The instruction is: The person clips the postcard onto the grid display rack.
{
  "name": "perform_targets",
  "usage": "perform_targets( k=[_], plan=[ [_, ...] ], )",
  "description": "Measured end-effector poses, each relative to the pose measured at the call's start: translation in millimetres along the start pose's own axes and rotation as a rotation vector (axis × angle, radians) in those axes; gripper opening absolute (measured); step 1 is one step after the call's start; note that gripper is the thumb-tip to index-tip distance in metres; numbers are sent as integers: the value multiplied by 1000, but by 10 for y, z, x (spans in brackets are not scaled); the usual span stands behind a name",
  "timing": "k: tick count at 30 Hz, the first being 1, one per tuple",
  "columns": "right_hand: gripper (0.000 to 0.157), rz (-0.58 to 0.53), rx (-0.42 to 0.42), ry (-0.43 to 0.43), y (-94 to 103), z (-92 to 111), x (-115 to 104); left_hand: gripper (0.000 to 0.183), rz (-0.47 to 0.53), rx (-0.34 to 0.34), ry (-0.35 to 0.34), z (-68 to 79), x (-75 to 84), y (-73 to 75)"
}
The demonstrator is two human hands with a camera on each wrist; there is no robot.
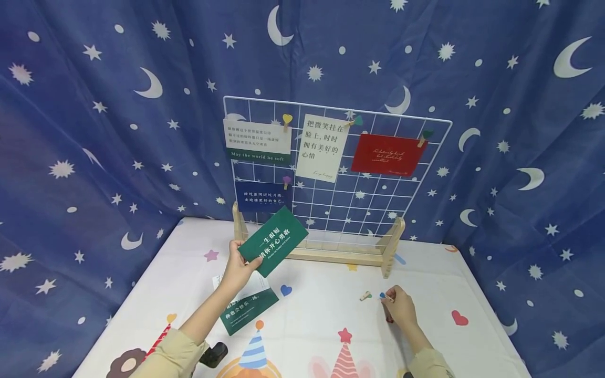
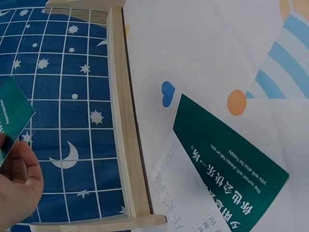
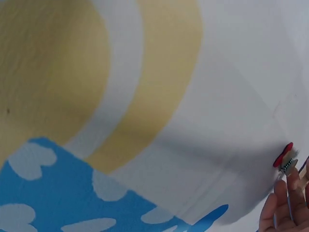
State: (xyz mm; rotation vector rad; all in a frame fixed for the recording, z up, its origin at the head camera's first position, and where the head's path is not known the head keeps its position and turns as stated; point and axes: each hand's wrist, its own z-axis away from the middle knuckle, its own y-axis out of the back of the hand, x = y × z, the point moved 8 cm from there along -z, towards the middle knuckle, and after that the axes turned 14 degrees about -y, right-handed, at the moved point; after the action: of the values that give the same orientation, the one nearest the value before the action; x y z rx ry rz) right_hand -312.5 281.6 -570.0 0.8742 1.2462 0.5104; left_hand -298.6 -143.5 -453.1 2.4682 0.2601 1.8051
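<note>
My left hand [image 1: 240, 270] grips a green card [image 1: 274, 241] with white lettering by its lower-left corner, thumb on the front. The card is tilted in front of the lower left of a white wire grid rack [image 1: 326, 210]. At the right, my right hand [image 1: 402, 307] is low over the table, pinching a small wooden clothespin [image 1: 389, 298] with a blue ornament. Beside it lies another clothespin [image 1: 365, 296] with a green ornament. A red-topped clothespin [image 3: 285, 155] is just beyond the right fingertips in the right wrist view, partly under the hand in the head view.
Clipped on the grid are a white-and-green card [image 1: 258, 140], a cream card [image 1: 321, 148], a red card [image 1: 388, 155] and a blue card [image 1: 263, 197]. Wooden feet [image 1: 392, 247] support the rack. A green card [image 2: 231, 159] overlaps a white card [image 2: 186, 193] on the printed tablecloth.
</note>
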Motion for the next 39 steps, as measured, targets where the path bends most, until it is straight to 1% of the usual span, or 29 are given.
perform_targets(
  k=[4, 9, 17, 20, 23, 28, 34, 37, 39],
  plan=[
    [14, -24, 36, 9, 38, -4, -23, 46, -23, 12, -9, -11, 24, 26],
    [26, -24, 48, 22, 57, 14, -59, 42, -22, 29, -4, -2, 29, 58],
    [27, 4, 55, 114, 84, 76, -271, 35, -22, 71, -20, -8, 62, 110],
    [30, 5, 69, 138, 98, 87, -331, 33, -13, 69, -19, -23, 77, 111],
    [28, -14, 106, 153, 151, 115, -370, 34, 5, 61, -28, -37, 92, 99],
    [23, -55, 140, 147, 179, 182, -391, 35, 13, 59, -43, -33, 110, 95],
    [21, -70, 214, 122, 197, 189, -394, 31, 26, 81, -28, -46, 113, 113],
    [21, -76, 233, 131, 223, 172, -429, 26, 12, 104, -24, -64, 118, 141],
    [21, -79, 219, 130, 235, 157, -457, 24, -2, 127, -18, -70, 117, 166]
  ],
)
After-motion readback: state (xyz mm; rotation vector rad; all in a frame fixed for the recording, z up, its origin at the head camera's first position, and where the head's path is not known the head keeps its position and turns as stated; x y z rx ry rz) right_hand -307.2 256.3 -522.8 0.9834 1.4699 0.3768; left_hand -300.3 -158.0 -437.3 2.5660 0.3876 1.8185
